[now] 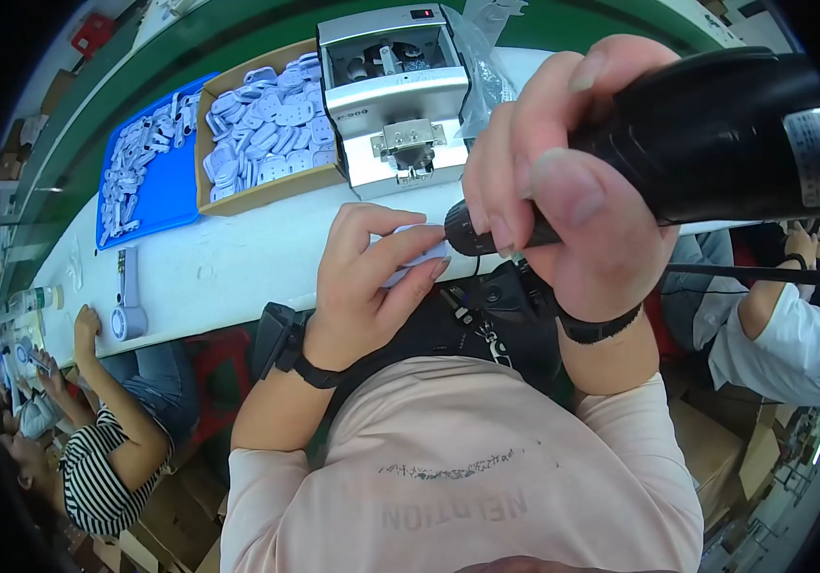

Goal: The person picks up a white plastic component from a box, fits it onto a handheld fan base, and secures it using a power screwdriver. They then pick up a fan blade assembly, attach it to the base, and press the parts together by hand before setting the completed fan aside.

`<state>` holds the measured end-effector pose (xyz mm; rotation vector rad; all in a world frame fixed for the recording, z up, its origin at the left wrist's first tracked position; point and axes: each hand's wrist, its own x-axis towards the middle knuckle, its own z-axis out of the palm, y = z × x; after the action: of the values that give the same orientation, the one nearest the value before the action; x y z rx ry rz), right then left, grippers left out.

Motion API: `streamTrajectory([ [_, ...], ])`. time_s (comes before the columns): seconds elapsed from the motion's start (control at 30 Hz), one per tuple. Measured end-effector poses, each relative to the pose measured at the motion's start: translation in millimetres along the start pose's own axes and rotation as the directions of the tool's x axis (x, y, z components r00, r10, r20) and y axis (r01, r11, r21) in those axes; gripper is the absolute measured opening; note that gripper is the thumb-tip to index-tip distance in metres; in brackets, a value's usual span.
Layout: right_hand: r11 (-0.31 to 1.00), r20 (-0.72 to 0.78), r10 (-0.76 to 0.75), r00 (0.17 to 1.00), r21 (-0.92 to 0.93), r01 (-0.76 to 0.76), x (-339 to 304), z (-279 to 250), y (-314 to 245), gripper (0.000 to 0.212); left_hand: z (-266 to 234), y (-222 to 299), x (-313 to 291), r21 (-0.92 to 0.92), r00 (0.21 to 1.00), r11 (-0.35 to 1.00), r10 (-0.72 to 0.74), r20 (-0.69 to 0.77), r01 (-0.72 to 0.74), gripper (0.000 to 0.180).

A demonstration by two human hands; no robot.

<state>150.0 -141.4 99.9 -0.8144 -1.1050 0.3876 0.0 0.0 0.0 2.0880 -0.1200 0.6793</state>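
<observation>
My right hand (pixel 582 181) is wrapped around a black electric screwdriver (pixel 715 138), which lies nearly level and points left. Its ribbed nose meets a small lavender plastic part (pixel 421 246), or stops just short of it; the bit itself cannot be made out. Fingers and thumb of my left hand (pixel 360 272) pinch that part over the table's near edge and cover much of it. Behind my hands stands a silver screw feeder (pixel 395 105) with a small metal bracket on its front.
A cardboard box (pixel 271 194) of lavender housings stands left of the feeder. Beyond it, a blue tray (pixel 169 186) holds narrow lavender pieces. A lavender device with a round end (pixel 129 310) lies on the white table (pixel 238 267). People sit at left and right.
</observation>
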Motion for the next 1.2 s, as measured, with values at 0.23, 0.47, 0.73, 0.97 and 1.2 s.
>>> streamTrajectory([
  [0.23, 0.989, -0.295, 0.132, 0.946, -0.03, -0.147, -10, 14, -18, 0.043, 14, 6, -4, 0.043, 0.998, 0.999, 0.009, -0.056, -0.007, 0.031],
  [0.47, 0.984, -0.382, 0.176, 0.907, 0.05, -0.17, -35, -15, -37, 0.041, 24, 15, -2, -0.016, 0.992, 0.992, -0.126, 0.023, 0.127, 0.049],
  [0.73, 0.832, -0.6, 0.418, 0.682, -0.05, -0.553, -77, -85, -19, 0.042, 0, 12, 29, 0.496, 0.873, 0.814, 0.027, 0.487, -0.302, 0.06],
  [0.97, 0.553, -0.623, 0.438, 0.648, -0.382, -0.74, -129, -158, 75, 0.037, 11, -18, 24, 0.497, 0.858, 0.83, -0.043, 0.512, -0.255, 0.052],
  [1.2, 0.199, -0.666, 0.271, 0.695, -0.667, -0.718, -154, -166, 60, 0.052, -99, -46, 7, 0.493, 0.985, 0.857, 0.088, 0.15, -0.151, 0.025],
])
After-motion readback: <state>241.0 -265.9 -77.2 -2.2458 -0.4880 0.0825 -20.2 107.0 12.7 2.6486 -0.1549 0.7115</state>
